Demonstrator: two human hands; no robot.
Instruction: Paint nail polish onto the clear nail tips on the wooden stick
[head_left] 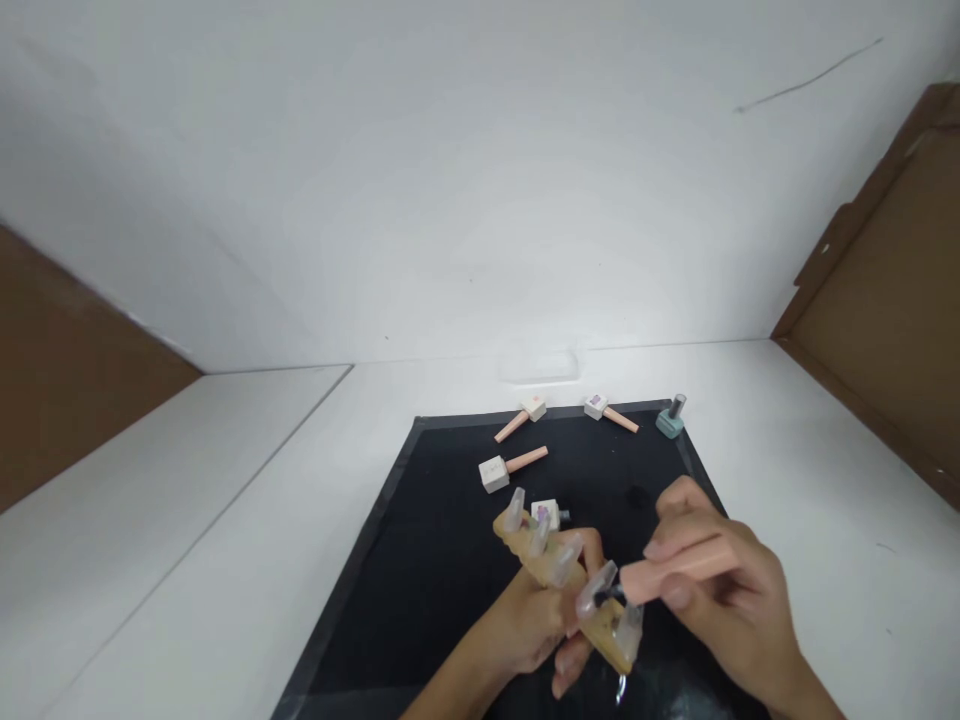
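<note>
My left hand [541, 615] grips a yellowish strip-shaped nail stand [529, 555] from below. Several clear false nail tips [564, 562] stick up along it. In my right hand [724, 600] is a nail polish brush, its pink cap handle [675, 568] pinched between thumb and fingers. The brush's dark end meets a nail tip [598, 590] near the stand's right end. Just behind the stand lies a white polish bottle [545, 513] with its dark neck uncapped. Part of that bottle is hidden by the stand.
A black mat [442, 520] covers the white surface. On it lie a white bottle with a pink cap [494, 474], another [533, 407] farther back, and a third [596, 406] at right. A teal bottle [670, 422] stands at the mat's corner. Behind rises a white wall [480, 200].
</note>
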